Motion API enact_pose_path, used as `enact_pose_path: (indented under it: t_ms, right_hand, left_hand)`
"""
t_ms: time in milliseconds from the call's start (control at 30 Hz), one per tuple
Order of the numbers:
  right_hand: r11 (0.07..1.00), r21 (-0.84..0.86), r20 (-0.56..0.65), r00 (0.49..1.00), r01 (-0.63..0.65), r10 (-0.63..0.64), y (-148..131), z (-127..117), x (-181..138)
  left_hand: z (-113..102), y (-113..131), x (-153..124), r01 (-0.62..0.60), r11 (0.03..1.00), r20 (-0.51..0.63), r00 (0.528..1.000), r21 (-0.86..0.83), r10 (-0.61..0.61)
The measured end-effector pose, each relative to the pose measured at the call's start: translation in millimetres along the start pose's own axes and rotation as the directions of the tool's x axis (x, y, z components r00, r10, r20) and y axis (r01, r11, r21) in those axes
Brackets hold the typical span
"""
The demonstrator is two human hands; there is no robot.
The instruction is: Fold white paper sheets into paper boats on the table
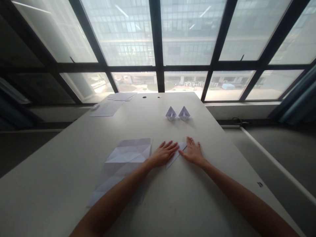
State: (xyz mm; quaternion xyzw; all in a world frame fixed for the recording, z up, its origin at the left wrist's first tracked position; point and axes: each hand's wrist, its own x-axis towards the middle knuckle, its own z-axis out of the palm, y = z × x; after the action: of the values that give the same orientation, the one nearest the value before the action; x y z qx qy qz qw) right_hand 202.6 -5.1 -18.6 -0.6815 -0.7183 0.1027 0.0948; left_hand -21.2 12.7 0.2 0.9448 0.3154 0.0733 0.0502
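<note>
A small folded piece of white paper lies flat on the white table, with a straight slanting edge towards me. My left hand rests flat on its left part, fingers stretched out, and covers some of it. At its right end my right hand lies with fingers spread, the thumb touching the paper's edge. Left of my hands is a larger creased sheet of paper, partly under my left forearm. Beyond my hands stand two folded paper boats, the left boat and the right boat.
At the far left of the table lie several loose white paper sheets. Two small round dark-and-white spots, one a dark hole, show near the far edge. Large windows rise behind the table. A blue curtain hangs at the right.
</note>
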Motion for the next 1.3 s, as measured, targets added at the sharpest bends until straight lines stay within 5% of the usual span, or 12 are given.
enact_pose_path:
  t_ms: [200,433,567,700,967,1200,1300]
  right_hand:
    - [0.993,-0.013,-0.094,0.988,-0.12,0.118,19,-2,17]
    - [0.991,0.074,-0.251,0.96,-0.109,0.124,16,-1,9]
    - [0.986,0.037,-0.257,0.955,0.163,-0.148,1,-4,-3]
    - [0.921,0.009,-0.115,0.916,0.388,-0.385,-16,0,-12]
    - [0.979,-0.031,-0.048,0.978,0.203,-0.204,-8,-1,0]
    - [0.999,-0.002,-0.137,0.989,0.052,-0.052,1,0,6]
    - [0.996,0.035,-0.197,0.978,0.082,-0.073,1,-1,4]
  left_hand:
    - [-3,3,-1,-0.005,1.0,0.012,1.0,-0.006,0.005]
    - [-3,2,-2,0.015,1.0,0.045,0.999,-0.028,-0.013]
    - [2,1,-2,0.049,0.999,0.011,0.999,-0.018,-0.049]
    - [8,0,-1,0.103,0.995,-0.026,0.994,-0.001,-0.103]
    - [6,-2,-3,0.078,0.997,-0.005,0.997,0.019,-0.078]
    - [4,-1,-3,0.099,0.995,0.015,0.995,-0.003,-0.099]
    - [4,0,-4,0.106,0.994,0.009,0.994,-0.001,-0.106]
